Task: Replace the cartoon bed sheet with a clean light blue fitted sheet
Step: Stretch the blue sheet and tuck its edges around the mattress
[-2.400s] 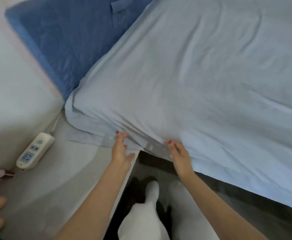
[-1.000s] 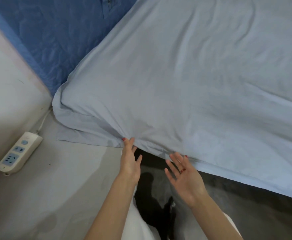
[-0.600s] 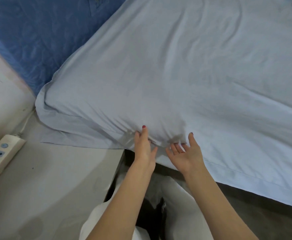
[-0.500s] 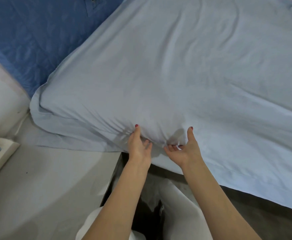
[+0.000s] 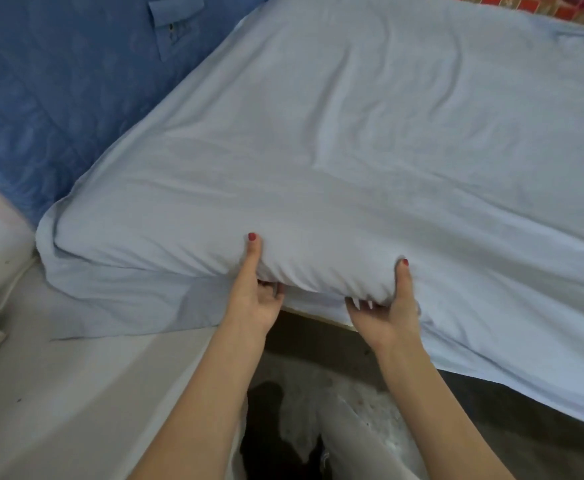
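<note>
Nearest to the camera, both hands now hold the near edge of the mattress through the light blue fitted sheet. The left hand has its thumb on top and its fingers curled under the edge; the right hand grips the same way, a little to the right. Half a second ago the thumbs only touched the edge; now the edge looks lifted and the cloth is bunched between the two hands. I judge this is the step of tucking the hem under the mattress, so the spreading seems finished on this side. Left of the hands, a loose flap of the sheet lies on the pale ledge, not yet tucked. The sheet covers the mattress, and its long axis runs from the near left corner toward the far right. Beyond it on the left stands the blue quilted headboard, and at the far right corner a strip of colourful fabric shows
</note>
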